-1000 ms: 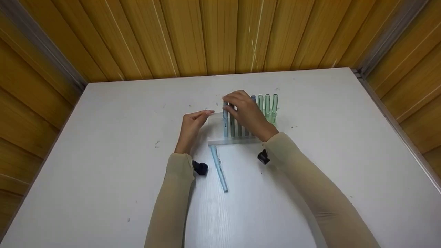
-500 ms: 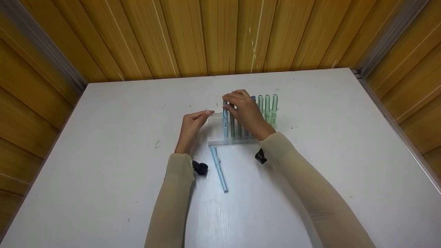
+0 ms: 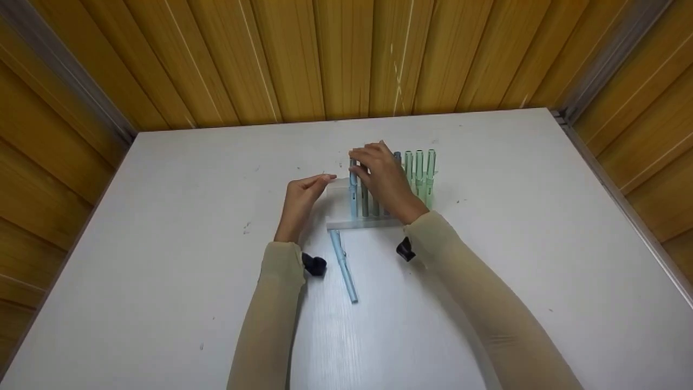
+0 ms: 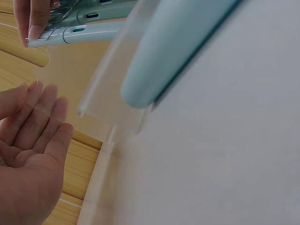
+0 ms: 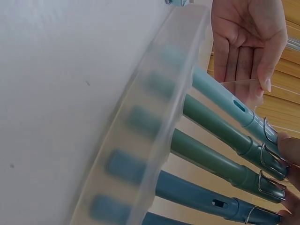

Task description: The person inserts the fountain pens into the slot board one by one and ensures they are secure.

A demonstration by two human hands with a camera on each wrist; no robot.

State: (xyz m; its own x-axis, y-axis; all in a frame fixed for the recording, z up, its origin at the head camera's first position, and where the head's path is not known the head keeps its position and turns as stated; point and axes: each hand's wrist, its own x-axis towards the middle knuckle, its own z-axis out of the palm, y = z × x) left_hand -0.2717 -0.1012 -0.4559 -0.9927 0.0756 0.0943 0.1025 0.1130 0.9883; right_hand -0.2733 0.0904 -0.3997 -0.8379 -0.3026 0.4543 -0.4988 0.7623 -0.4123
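A translucent pen rack [image 3: 340, 223] stands on the table with a row of upright pens in it. My left hand [image 3: 300, 203] pinches the rack's clear upper edge at its left end, thumb against fingers, as the right wrist view shows. My right hand [image 3: 389, 179] reaches over the row, its thumb and fingers at the cap of the leftmost standing pen, a light blue one [image 3: 353, 201]. That pen's lower end sits in the rack base [image 5: 164, 61]. Green pens [image 5: 211, 157] and blue pens [image 5: 194, 191] follow beside it, partly covered by the right hand in the head view.
Another light blue pen [image 3: 345, 268] lies on the white table [image 3: 162, 271] in front of the rack, between the forearms. Several pale green pens [image 3: 419, 168] stand at the rack's right end. A wood-panelled wall [image 3: 346, 59] rises behind the table.
My right wrist and forearm have shifted slightly left, while the fingers stay at the leftmost standing pen's cap. The left hand and the lying pen keep their places.
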